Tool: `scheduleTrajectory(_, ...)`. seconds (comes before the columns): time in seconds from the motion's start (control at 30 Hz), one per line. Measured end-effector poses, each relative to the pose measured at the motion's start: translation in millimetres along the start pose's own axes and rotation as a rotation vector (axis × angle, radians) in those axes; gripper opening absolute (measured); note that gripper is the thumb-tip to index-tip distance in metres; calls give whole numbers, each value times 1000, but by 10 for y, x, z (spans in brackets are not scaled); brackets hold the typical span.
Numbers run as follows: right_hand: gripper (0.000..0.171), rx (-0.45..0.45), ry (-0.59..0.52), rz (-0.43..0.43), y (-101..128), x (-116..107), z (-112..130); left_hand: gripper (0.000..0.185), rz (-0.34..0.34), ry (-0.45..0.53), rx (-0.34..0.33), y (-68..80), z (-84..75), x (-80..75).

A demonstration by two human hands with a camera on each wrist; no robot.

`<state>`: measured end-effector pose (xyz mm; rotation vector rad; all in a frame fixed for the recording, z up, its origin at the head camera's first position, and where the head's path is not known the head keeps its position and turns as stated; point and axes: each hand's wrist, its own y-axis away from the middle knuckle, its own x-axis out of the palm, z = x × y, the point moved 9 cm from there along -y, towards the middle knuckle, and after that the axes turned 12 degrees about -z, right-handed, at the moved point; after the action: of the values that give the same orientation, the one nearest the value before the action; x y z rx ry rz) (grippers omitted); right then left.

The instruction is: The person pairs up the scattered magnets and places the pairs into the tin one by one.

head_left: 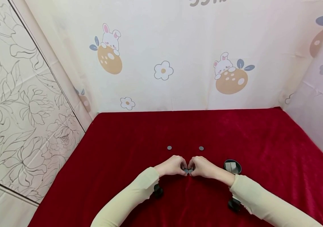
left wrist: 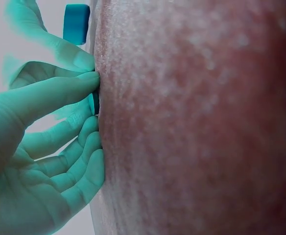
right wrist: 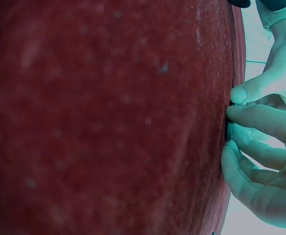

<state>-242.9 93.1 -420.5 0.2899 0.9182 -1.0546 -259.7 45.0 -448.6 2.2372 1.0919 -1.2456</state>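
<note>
On the red cloth (head_left: 127, 151) my two hands meet knuckle to knuckle. My left hand (head_left: 182, 168) pinches a small grey disc (head_left: 186, 171) against the cloth, and my right hand (head_left: 192, 167) pinches a second grey disc (head_left: 190, 171) right beside it. The left wrist view shows thumb and forefinger closing on the dark disc (left wrist: 95, 103) at the cloth's surface. The right wrist view shows the same pinch on the other disc (right wrist: 228, 131). Two more grey discs (head_left: 169, 147) (head_left: 201, 148) lie flat a little farther away, apart from both hands.
A round black dish (head_left: 232, 166) holding pale grey pieces sits just right of my right hand. Cartoon-print fabric walls (head_left: 178, 63) close off the back and right, and a flower-patterned panel (head_left: 22, 104) the left. Black wrist mounts (head_left: 158, 190) hang under both sleeves.
</note>
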Motion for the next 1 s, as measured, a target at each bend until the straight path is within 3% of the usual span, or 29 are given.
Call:
scheduleTrajectory(0.47, 16, 47, -82, -10, 158, -189, 5, 19, 17, -31, -11, 56, -60, -33)
scheduleTrajectory(1.0, 17, 21, 10, -211, 491, -744, -47, 22, 23, -53, 50, 50, -151, 34)
